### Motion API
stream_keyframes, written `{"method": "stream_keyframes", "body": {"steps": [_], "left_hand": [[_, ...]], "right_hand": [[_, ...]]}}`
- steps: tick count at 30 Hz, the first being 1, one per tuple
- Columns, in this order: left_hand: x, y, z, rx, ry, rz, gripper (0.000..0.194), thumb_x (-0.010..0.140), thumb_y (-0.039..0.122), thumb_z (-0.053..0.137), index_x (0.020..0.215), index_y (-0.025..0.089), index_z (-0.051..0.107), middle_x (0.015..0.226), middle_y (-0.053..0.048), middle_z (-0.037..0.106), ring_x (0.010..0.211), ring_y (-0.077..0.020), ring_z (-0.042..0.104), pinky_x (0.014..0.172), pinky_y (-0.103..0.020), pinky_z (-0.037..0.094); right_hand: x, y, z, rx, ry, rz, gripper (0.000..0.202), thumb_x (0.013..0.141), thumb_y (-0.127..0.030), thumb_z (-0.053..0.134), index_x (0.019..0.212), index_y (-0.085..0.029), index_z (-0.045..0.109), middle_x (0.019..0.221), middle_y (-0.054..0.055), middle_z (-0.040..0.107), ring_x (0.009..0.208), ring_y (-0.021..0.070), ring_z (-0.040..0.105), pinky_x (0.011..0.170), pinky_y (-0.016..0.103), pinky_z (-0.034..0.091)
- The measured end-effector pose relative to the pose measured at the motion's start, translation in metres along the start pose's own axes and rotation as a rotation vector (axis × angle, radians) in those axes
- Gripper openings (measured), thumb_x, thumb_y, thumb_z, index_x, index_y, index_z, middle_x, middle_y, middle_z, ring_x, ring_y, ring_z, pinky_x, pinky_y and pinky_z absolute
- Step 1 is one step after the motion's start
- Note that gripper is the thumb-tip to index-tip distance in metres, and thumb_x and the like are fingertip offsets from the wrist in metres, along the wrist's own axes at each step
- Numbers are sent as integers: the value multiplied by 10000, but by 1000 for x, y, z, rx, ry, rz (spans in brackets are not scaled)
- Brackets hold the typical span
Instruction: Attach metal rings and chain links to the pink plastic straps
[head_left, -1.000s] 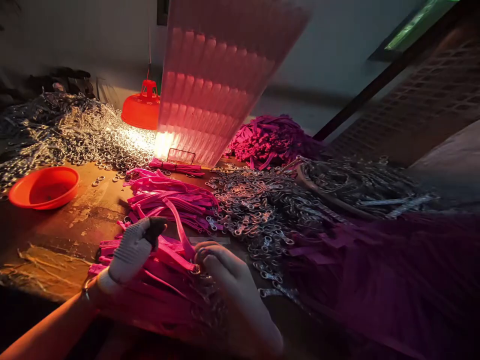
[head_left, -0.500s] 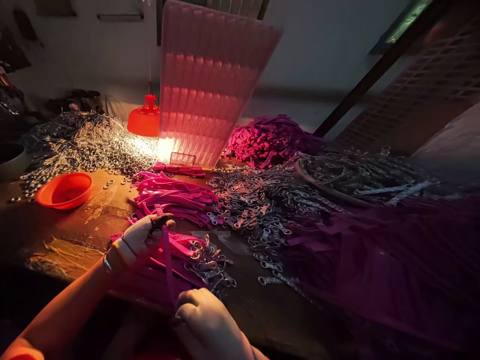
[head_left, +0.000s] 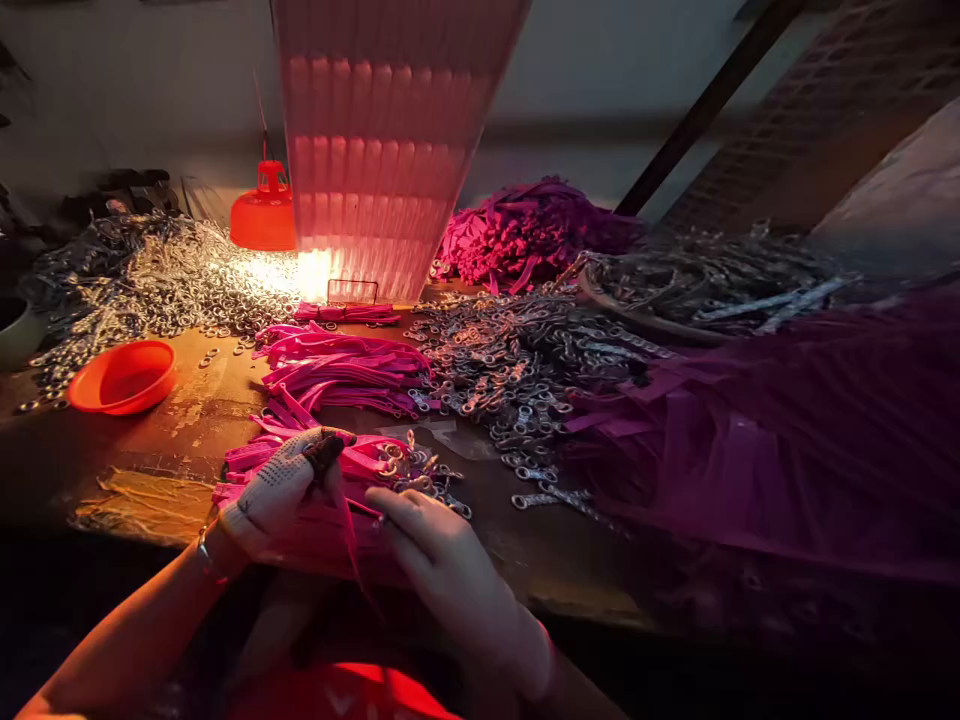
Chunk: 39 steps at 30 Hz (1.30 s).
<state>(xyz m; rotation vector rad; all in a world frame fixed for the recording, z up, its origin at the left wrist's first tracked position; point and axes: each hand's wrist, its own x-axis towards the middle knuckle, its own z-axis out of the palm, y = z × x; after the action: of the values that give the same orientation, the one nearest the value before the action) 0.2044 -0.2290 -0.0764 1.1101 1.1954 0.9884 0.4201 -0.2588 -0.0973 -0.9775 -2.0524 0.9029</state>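
My left hand (head_left: 289, 485), in a white dotted glove with a dark wrap at the fingers, is closed on a magenta strap (head_left: 349, 530). The strap's lower end hangs down over the table edge. My right hand (head_left: 442, 550) is just right of it, fingers bent together near the strap. A small shiny bit (head_left: 381, 520) shows at its fingertips; what it is, I cannot make out. Beneath and behind the left hand lies a bundle of magenta straps (head_left: 255, 458), with metal clasps (head_left: 420, 465) at its right end.
Another strap bundle (head_left: 349, 375) lies behind. Metal clasps are heaped in the middle (head_left: 510, 350), and small metal parts (head_left: 150, 275) at the left. An orange bowl (head_left: 124, 378), a red lamp (head_left: 262, 215), an upright ribbed panel (head_left: 375, 150) and dark magenta straps (head_left: 750, 440) surround the work area.
My right hand has come up toward the left hand, away from the strap's lower end, which now hangs loose. My left hand still grips the strap. The view has shifted slightly.
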Motion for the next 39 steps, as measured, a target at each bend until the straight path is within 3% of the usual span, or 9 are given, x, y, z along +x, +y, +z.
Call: {"method": "stream_keyframes", "body": {"steps": [5, 10, 16, 21, 24, 27, 32, 36, 39], "left_hand": [[-14, -23, 21, 112, 0, -62, 443, 919, 491, 525, 615, 178, 452, 496, 45, 403, 429, -64, 319, 407, -202, 230], [-22, -33, 25, 85, -88, -149, 382, 902, 507, 556, 729, 167, 534, 505, 63, 396, 437, -70, 286, 419, -208, 215], [-32, -32, 29, 649, -100, 145, 281, 908, 371, 558, 736, 149, 569, 694, -5, 595, 633, -109, 449, 585, -229, 331], [-30, -40, 25, 505, -351, -40, 251, 920, 320, 480, 745, 152, 547, 674, 8, 560, 603, -107, 436, 556, -221, 344], [-29, -42, 21, 530, -424, -98, 180, 857, 261, 510, 720, 150, 542, 658, 9, 555, 597, -105, 451, 544, -213, 339], [-28, -43, 22, 507, -571, -207, 270, 903, 308, 450, 691, 162, 531, 567, 18, 523, 528, -107, 471, 508, -213, 333], [-25, -43, 28, 553, -501, -38, 103, 803, 246, 547, 786, 168, 612, 784, -19, 657, 726, -151, 562, 669, -233, 447], [-22, -34, 26, 494, -614, -190, 206, 862, 278, 468, 708, 168, 549, 634, 2, 574, 554, -122, 517, 545, -223, 403], [-22, -33, 23, 524, -589, -122, 139, 832, 219, 481, 818, 171, 610, 799, -23, 670, 687, -150, 610, 642, -232, 464]], "right_hand": [[16, 9, 3, -111, 91, -8, 241, 970, -156, 537, 1154, -218, 680, 1137, 49, 742, 1043, 191, 683, 946, 306, 496], [9, 0, 10, -426, -23, 54, 244, 945, -111, 513, 1123, -175, 667, 992, 74, 739, 901, 204, 691, 802, 297, 493], [-3, 6, 20, -583, 69, 28, 189, 979, -176, 499, 1081, -174, 658, 852, 42, 718, 751, 177, 652, 687, 283, 412], [-13, 17, 35, -795, 183, -50, 210, 998, -174, 440, 1012, -169, 649, 729, 39, 647, 640, 180, 561, 628, 318, 311], [-23, 19, 35, -785, 59, -83, 165, 973, -157, 473, 941, -181, 633, 705, 20, 626, 610, 175, 539, 607, 329, 278], [-31, 21, 32, -708, -45, -78, 112, 950, -155, 512, 934, -189, 618, 716, 5, 636, 624, 170, 559, 605, 331, 284], [-37, 24, 34, -749, 60, -41, 166, 984, -175, 470, 968, -180, 635, 697, 14, 637, 611, 174, 554, 599, 338, 274], [-33, 18, 33, -790, 122, -92, 203, 997, -182, 443, 962, -172, 643, 682, 23, 633, 589, 177, 531, 602, 334, 283], [-30, 14, 31, -728, 81, -98, 184, 992, -181, 466, 962, -175, 648, 701, 20, 655, 609, 169, 561, 613, 317, 316]]}}
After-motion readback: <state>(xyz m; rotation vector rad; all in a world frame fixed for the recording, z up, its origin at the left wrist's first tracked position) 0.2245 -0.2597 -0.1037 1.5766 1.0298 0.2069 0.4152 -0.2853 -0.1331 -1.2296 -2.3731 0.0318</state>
